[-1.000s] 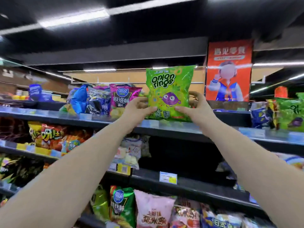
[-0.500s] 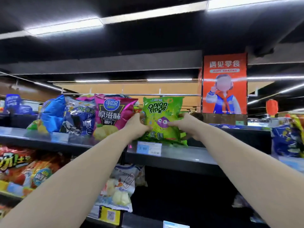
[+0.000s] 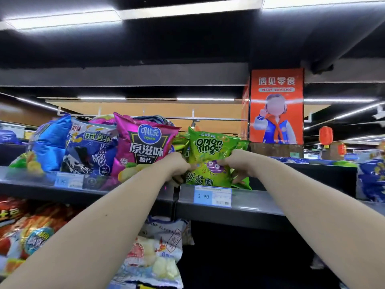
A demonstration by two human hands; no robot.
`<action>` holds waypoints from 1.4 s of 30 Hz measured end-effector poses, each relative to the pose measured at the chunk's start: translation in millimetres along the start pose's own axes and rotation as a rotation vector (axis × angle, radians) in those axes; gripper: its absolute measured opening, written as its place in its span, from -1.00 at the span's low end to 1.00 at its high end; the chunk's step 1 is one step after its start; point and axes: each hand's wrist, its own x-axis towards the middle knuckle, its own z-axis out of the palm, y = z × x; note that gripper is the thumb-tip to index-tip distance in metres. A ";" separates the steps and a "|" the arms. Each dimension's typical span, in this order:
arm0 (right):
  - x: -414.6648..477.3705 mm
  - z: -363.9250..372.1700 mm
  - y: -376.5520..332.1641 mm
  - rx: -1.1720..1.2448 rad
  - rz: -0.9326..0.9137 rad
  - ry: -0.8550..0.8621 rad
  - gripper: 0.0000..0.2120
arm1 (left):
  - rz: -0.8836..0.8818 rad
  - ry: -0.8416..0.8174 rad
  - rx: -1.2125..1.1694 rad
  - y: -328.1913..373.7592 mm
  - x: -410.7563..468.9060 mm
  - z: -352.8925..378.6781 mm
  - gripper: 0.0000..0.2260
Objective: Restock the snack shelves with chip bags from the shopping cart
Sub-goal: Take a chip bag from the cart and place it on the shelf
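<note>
A green onion rings bag [image 3: 210,149] stands upright on the top shelf [image 3: 245,207], above a blue 2.90 price tag [image 3: 212,196]. My left hand [image 3: 175,165] grips the bag's left edge and my right hand [image 3: 239,160] grips its right side, fingers curled onto the front. More green bags [image 3: 242,182] show behind it. A magenta chip bag [image 3: 143,147] stands just left of my left hand. The shopping cart is out of view.
Blue bags [image 3: 52,142] and a dark blue fish-snack bag [image 3: 91,151] fill the top shelf's left part. Red bags [image 3: 25,232] and a white shrimp-chip bag [image 3: 158,247] sit on the shelf below. An orange poster [image 3: 277,105] hangs behind. Blue bags [image 3: 373,178] stand at the right.
The green bag went from held up above the shelf to standing on it beside the magenta bag. Both hands came closer together on it, and the view moved nearer the top shelf.
</note>
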 end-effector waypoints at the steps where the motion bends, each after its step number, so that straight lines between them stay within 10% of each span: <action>1: 1.3 2.1 -1.2 -0.016 0.002 0.000 -0.65 | -0.008 -0.026 -0.024 -4.1 2.2 -2.8 -0.59; 29: -20.1 6.4 4.5 -0.029 -0.016 0.209 -0.50 | 0.069 0.088 -0.061 8.1 -4.0 3.7 -0.58; 42: -65.9 -12.2 14.5 -0.361 -0.305 0.495 -0.70 | 0.671 0.338 0.384 34.5 -28.6 12.8 -0.80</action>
